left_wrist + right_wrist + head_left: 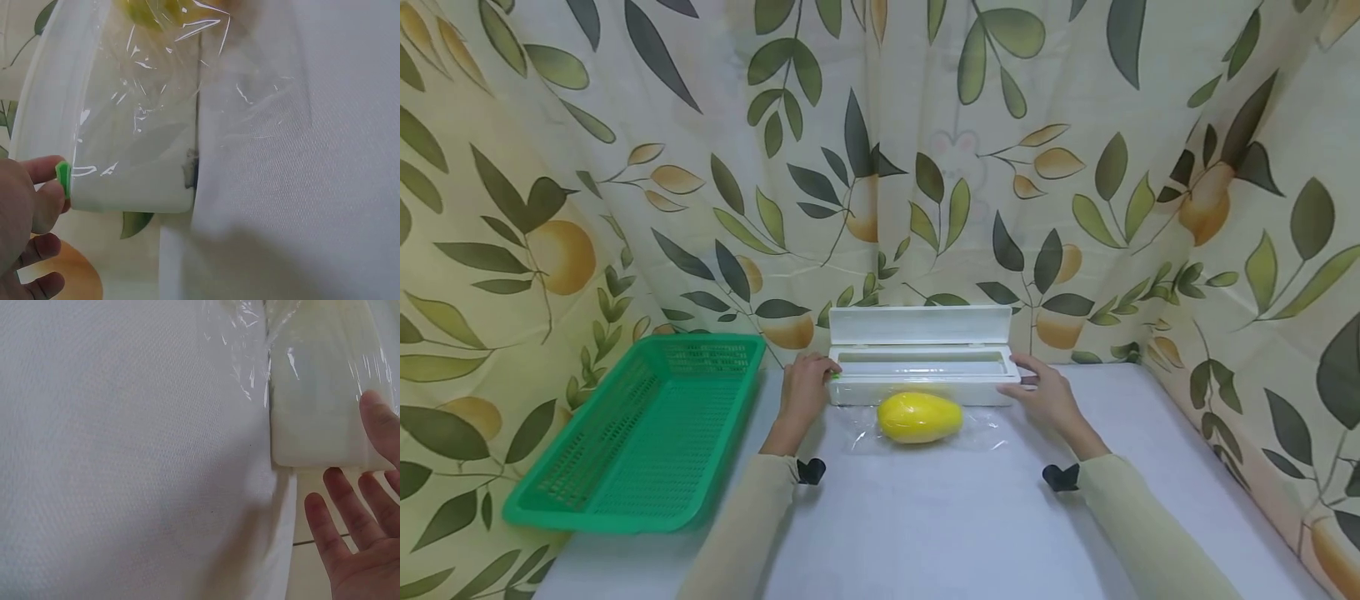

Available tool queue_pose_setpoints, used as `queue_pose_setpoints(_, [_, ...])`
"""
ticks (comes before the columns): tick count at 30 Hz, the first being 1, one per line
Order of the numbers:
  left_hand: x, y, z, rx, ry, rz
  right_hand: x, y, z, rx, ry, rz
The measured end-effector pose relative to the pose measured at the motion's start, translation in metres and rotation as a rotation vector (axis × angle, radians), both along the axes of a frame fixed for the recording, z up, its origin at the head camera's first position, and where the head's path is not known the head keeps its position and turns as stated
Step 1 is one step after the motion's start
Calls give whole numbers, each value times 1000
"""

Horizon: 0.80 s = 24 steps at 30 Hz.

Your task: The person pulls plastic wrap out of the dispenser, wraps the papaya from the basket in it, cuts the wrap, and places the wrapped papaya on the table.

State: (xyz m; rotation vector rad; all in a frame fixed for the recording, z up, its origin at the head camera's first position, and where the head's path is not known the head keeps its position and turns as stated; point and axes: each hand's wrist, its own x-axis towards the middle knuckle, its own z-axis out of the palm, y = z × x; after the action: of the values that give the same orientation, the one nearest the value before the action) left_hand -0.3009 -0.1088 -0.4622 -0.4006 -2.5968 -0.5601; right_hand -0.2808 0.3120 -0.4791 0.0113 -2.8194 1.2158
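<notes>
A white cling film dispenser stands with its lid raised. My left hand is at its left end, where thumb and forefinger pinch a small green slide cutter on the edge. At the other end my right hand rests against the dispenser, thumb on its front and the other fingers extended by the end face. Clear cling film comes over the front and spreads onto the table. A yellow, mango-shaped fruit lies in front of the dispenser, with film over and around it.
To the left, a green plastic basket with slotted sides sits on the white-covered table. A leaf-and-fruit patterned curtain hangs close behind the dispenser and along both sides.
</notes>
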Motion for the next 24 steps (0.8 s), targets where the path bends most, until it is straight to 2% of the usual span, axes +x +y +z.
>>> queue_pose_setpoints(8, [2,0,0,10,3,5,0,2,1,9,1,16])
queue_pose_setpoints(17, [8,-3,2,-1,-11,-13,0,6,8,77,5,96])
queue_pose_setpoints(21, [10,-4,4,-15,24,-25,3,6,11,88,23,108])
queue_pose_setpoints(24, [11,-2,6,-35,64,-49,5,6,13,103,85,107])
